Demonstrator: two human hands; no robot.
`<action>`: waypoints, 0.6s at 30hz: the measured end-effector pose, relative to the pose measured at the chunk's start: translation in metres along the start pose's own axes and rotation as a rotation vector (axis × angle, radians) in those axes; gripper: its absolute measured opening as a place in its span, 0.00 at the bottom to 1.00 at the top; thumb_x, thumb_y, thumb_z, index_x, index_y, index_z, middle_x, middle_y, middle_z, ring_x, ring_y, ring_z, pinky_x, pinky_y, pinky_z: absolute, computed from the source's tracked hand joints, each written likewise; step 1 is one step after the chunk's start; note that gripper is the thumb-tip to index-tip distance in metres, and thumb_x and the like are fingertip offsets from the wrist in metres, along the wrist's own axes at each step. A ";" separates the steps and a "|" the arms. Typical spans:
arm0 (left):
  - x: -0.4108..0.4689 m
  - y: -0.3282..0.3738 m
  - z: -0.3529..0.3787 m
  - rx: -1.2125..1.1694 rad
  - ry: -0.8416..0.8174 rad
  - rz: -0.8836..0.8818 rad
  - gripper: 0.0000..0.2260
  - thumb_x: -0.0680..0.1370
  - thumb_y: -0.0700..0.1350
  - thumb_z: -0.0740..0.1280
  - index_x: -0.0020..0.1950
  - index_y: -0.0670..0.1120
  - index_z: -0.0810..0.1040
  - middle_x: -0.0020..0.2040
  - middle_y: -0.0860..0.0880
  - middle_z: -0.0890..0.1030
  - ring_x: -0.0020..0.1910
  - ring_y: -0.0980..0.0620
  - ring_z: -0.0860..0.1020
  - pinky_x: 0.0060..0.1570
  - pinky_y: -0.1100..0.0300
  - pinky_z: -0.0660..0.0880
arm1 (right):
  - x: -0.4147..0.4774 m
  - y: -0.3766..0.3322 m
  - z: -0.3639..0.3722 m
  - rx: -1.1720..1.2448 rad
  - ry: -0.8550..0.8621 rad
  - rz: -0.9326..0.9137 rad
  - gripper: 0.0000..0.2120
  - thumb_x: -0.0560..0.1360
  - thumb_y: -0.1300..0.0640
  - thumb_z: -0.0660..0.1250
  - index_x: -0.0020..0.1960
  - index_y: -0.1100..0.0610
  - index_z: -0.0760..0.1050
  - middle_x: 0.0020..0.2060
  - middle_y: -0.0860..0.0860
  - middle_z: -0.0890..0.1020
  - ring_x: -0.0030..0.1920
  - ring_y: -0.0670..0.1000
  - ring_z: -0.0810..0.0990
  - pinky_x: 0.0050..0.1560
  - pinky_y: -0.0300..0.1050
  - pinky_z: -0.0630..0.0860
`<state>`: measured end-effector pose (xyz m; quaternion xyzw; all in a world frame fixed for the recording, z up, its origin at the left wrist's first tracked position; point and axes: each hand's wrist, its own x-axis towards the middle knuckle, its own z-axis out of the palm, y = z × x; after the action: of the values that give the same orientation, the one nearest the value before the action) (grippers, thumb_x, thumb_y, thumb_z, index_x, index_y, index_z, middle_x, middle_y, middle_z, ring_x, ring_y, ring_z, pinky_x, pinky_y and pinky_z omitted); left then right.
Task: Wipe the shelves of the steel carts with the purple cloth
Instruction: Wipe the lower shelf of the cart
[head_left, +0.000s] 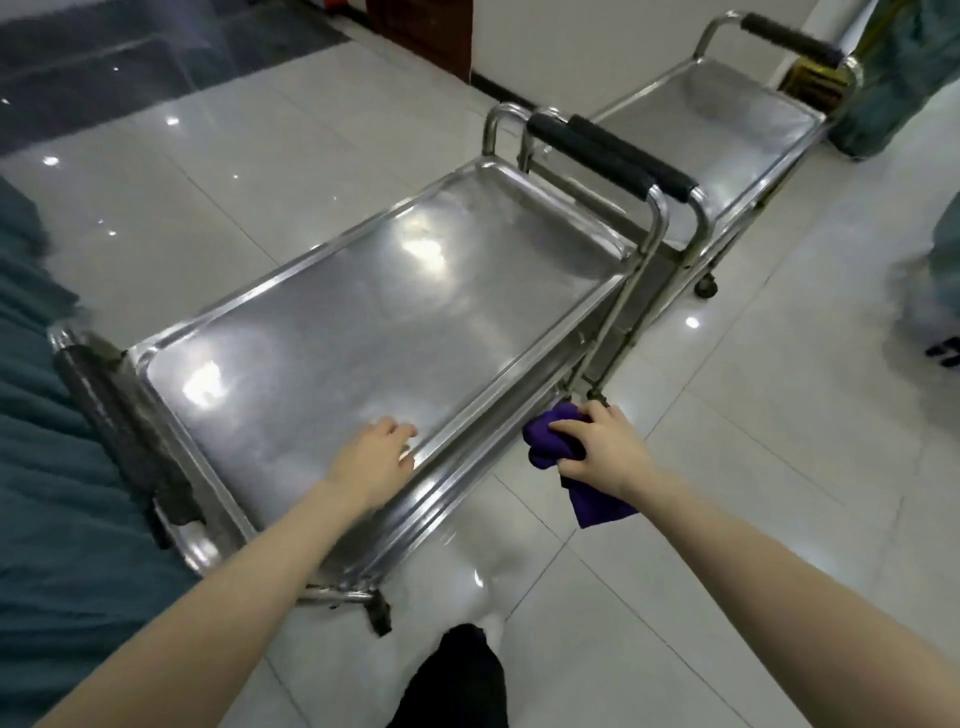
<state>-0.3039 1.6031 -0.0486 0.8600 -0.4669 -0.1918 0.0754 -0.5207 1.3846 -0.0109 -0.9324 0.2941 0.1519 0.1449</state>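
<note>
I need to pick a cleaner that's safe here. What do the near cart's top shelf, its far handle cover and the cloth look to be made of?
The shelf looks like stainless steel with a brushed sheen: it mirrors the lights as blurred patches. The handle cover is matte black with no glare, likely foam or rubber. The cloth is purple, soft and bunched in folds, probably microfibre.

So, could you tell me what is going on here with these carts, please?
A person is wiping down steel carts. The left hand rests on the top shelf of the near cart, by its edge. The right hand grips the bunched purple cloth beside that cart, below the shelf's rim, not on the top surface. A second cart stands beyond, handle to handle.
</note>
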 end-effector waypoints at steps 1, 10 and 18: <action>0.009 0.006 0.003 0.004 0.021 -0.025 0.16 0.80 0.48 0.59 0.68 0.48 0.70 0.63 0.45 0.73 0.59 0.43 0.74 0.53 0.54 0.71 | 0.011 0.014 -0.005 -0.020 0.003 -0.020 0.27 0.72 0.42 0.66 0.71 0.43 0.69 0.66 0.53 0.68 0.64 0.57 0.65 0.65 0.50 0.65; 0.046 0.084 0.024 -0.073 0.106 -0.283 0.16 0.79 0.47 0.61 0.67 0.48 0.71 0.63 0.45 0.74 0.60 0.42 0.73 0.54 0.52 0.72 | 0.074 0.107 -0.034 -0.092 -0.015 -0.235 0.28 0.74 0.43 0.65 0.73 0.45 0.68 0.66 0.55 0.68 0.62 0.59 0.66 0.67 0.48 0.61; 0.010 0.162 0.098 -0.153 0.284 -0.569 0.16 0.79 0.47 0.62 0.66 0.47 0.72 0.61 0.46 0.73 0.58 0.43 0.74 0.49 0.51 0.74 | 0.094 0.175 -0.005 -0.113 -0.124 -0.461 0.29 0.73 0.42 0.66 0.73 0.44 0.67 0.67 0.54 0.67 0.65 0.58 0.65 0.66 0.53 0.67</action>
<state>-0.4636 1.5096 -0.0905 0.9659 -0.1771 -0.1180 0.1477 -0.5506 1.1978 -0.0723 -0.9704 0.0552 0.1881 0.1414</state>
